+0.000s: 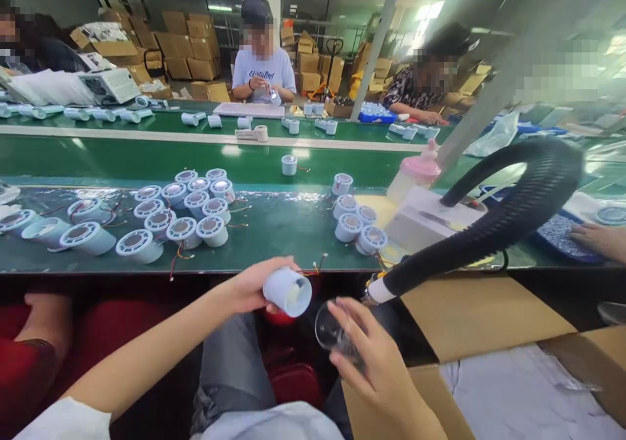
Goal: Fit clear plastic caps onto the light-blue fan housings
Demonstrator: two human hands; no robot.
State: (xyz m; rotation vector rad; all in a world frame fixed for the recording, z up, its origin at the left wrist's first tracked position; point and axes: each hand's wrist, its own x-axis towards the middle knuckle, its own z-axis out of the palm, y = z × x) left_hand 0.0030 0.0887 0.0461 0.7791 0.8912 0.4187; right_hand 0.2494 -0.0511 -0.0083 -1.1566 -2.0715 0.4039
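Two things are in the person's hands in the head view, and both are held low, over the lap and below the near edge of the green work table [293, 231]. The left hand [254, 287] has its fingers wrapped around a white cylindrical plastic housing [287, 291], with the open end turned toward the other hand. The right hand [374, 355] pinches a clear round plastic lens cup [331, 328] between thumb and fingertips, just beside the housing but not yet touching it, as far as I can see. So I judge that this piece is at the joining step: the clear part is picked up and aligned, but it is not seated.

On the table, a large group of white round housings with wires [186, 212] lies to the left, and a smaller group of the same housings [357, 225] stands near the middle. Whether these are finished or waiting I cannot tell; many pieces seem to remain.

At the right a black ribbed flexible hose [513, 212] bends down to the table edge, and open brown cardboard boxes [469, 316] stand beside the person's knee. Across the table, other people work at their own places, and another person's hand [599, 239] rests at the far right.
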